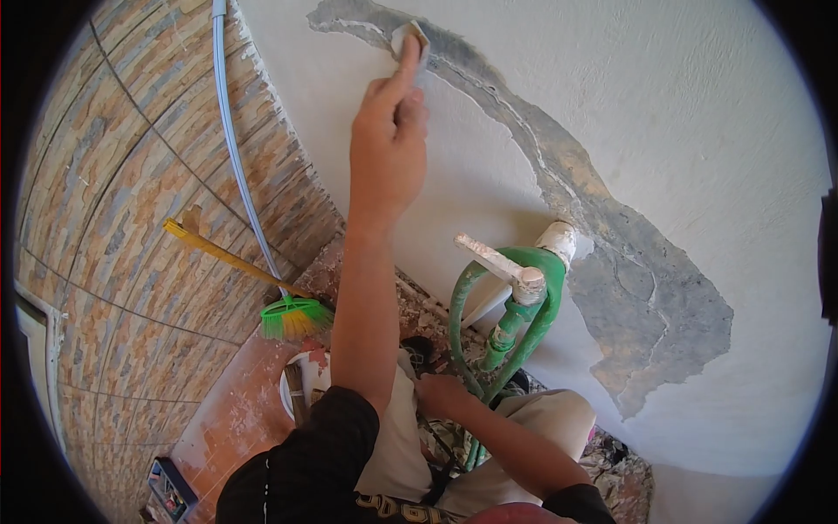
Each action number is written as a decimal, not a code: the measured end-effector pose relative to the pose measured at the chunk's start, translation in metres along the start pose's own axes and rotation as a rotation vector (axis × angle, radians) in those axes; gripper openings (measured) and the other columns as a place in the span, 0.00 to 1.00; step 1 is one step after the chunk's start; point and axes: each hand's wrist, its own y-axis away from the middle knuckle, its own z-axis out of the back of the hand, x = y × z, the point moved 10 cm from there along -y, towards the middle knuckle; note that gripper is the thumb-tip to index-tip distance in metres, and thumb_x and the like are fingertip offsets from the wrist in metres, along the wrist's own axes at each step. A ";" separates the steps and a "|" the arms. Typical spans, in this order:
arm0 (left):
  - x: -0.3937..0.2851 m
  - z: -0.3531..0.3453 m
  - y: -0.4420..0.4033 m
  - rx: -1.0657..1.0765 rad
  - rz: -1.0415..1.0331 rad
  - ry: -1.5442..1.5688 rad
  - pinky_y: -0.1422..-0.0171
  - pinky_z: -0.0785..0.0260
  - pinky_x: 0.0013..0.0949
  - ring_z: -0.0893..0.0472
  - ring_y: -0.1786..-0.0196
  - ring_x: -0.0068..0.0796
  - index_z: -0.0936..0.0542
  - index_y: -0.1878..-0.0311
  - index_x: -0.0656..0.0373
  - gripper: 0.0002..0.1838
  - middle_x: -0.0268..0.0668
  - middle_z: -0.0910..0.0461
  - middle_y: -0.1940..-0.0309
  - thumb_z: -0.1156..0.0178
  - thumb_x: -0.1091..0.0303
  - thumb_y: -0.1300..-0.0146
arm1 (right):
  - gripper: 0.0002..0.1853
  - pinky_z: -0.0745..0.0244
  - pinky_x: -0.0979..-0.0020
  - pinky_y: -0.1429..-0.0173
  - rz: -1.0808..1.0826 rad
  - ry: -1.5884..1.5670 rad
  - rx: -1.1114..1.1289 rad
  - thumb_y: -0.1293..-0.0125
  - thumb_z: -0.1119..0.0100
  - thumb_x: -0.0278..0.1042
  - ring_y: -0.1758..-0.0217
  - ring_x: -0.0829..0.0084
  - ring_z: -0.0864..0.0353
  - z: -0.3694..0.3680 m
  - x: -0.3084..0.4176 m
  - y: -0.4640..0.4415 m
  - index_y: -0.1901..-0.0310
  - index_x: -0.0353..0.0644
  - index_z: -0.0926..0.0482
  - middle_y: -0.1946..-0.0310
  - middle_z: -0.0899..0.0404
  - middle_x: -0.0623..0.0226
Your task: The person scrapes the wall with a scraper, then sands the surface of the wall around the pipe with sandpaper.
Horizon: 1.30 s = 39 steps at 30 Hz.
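My left hand (388, 148) reaches up to the white wall, its index finger stretched over a small flat pale piece (410, 42). The fingers press this piece against the upper part of a bare grey patch (668, 297) with a crack along it; the exact kind of piece is unclear. Lower down, my right hand (441, 397) is between my legs, beside a looped green hose (463, 327). Its fingertips are hidden, so I cannot make out any grip. The hose hangs around a green pipe with a tap (529, 284) whose long handle is pale and plaster-stained.
A green and yellow broom (297, 317) leans at the stone-patterned wall (131, 218), near a yellow stick (231, 258). Beside my left arm stands a white bucket (285, 389) with a brush-like tool (297, 393). Debris covers the reddish floor (231, 428); a dark box (172, 489) lies lower left.
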 end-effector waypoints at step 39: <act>-0.009 0.012 0.000 -0.079 -0.064 -0.443 0.46 0.29 0.35 0.23 0.56 0.35 0.31 0.28 0.41 0.33 0.41 0.30 0.58 0.54 0.85 0.33 | 0.11 0.20 0.54 0.57 -0.008 -0.032 -0.045 0.41 0.47 0.34 0.59 0.51 0.16 0.017 0.006 0.005 0.59 0.38 0.21 0.64 0.19 0.52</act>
